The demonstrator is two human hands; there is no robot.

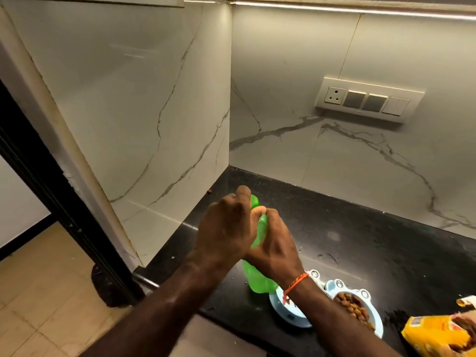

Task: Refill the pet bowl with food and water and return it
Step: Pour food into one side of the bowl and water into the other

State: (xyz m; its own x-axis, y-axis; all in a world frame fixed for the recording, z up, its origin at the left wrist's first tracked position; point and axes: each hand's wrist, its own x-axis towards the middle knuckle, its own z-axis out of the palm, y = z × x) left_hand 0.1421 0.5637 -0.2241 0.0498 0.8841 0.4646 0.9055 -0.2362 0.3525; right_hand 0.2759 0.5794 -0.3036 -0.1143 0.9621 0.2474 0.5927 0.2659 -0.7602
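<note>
A black countertop (360,243) is seen running into a marble-tiled corner. Near its front edge a green bottle (260,279) is held upright, gripped around the body by the right hand (275,251), while the cap end is clamped by the left hand (226,228). Just right of the bottle, the blue double pet bowl (334,302) is parked, kibble (354,309) in its right half. A yellow food bag (438,336) is spotted at the front right.

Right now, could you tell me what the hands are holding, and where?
A green bottle: left hand around its cap end, right hand on its neck.
</note>
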